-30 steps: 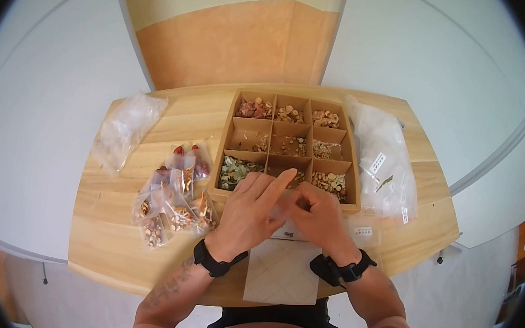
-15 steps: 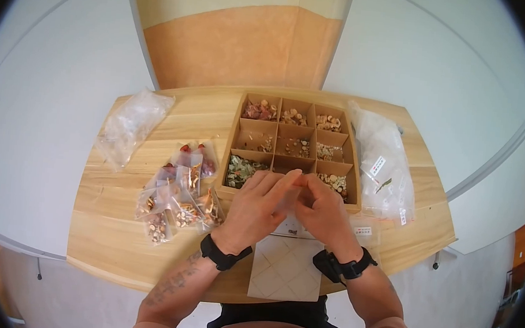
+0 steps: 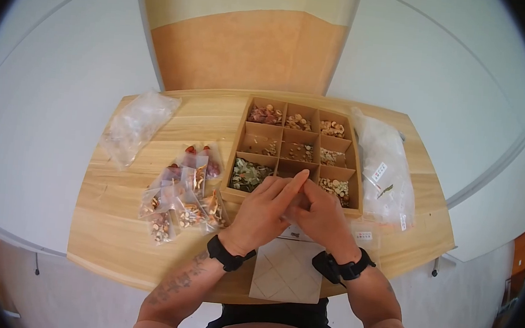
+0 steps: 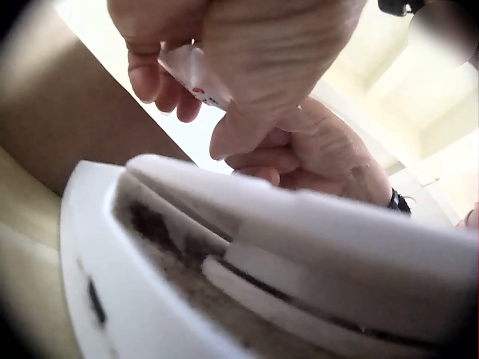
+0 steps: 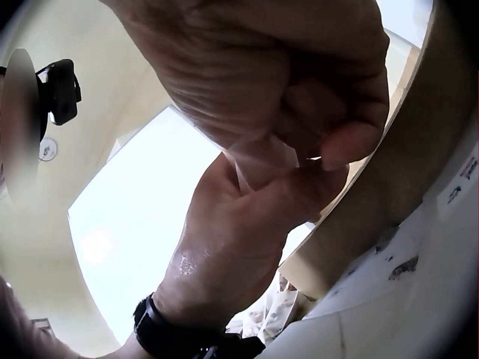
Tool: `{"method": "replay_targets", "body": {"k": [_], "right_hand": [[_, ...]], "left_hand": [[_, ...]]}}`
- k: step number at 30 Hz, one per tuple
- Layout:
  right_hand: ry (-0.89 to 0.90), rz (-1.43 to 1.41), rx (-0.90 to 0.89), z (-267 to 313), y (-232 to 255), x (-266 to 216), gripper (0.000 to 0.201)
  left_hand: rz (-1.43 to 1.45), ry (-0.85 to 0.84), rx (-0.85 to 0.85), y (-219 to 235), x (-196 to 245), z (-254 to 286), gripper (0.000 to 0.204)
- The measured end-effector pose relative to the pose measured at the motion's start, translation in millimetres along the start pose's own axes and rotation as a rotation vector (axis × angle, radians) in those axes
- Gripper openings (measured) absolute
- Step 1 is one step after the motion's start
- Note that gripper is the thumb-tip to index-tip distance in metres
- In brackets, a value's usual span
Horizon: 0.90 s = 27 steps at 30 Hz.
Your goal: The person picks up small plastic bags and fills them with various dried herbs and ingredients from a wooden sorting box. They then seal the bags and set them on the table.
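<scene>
Both hands meet over the near edge of the divided cardboard box (image 3: 229, 192). A small clear plastic bag (image 5: 258, 161) with printed marks is between them, largely hidden by fingers. My left hand (image 3: 262, 204) pinches it, its index finger reaching forward over the top. Close against it, my right hand (image 3: 324, 213) holds the bag with curled fingers. In the left wrist view a corner of the bag (image 4: 196, 71) pokes out between the fingers. Beneath the hands lies a pale board with a diamond pattern (image 3: 287, 275).
Several filled small bags (image 3: 189, 214) lie left of the box. Dried leaves (image 3: 251, 175) and other dried pieces fill its compartments. A crumpled plastic bag (image 3: 138, 122) is at far left, and a large plastic bag (image 3: 381, 168) with labels lies right of the box.
The head view has shifted slightly, so the scene sits lower and further right. My right hand's fingers have drawn in close to my left index finger; both hands stay at the bag.
</scene>
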State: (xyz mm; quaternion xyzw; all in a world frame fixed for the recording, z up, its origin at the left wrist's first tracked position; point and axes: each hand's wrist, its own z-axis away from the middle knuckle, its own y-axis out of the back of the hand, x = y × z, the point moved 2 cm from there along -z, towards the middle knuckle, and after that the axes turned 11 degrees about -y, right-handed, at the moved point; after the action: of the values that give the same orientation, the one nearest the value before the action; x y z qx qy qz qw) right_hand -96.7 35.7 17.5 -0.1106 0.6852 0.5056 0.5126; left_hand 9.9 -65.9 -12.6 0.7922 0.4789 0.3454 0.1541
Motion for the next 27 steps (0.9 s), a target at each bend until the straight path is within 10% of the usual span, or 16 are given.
{"method": "replay_targets", "body": {"k": [27], "right_hand": [[0.057, -0.073, -0.013, -15.6, 2.7, -16.1, 0.019]], "left_hand": [[0.074, 0.229, 0.185, 13.2, -22.3, 6.9, 0.085]]}}
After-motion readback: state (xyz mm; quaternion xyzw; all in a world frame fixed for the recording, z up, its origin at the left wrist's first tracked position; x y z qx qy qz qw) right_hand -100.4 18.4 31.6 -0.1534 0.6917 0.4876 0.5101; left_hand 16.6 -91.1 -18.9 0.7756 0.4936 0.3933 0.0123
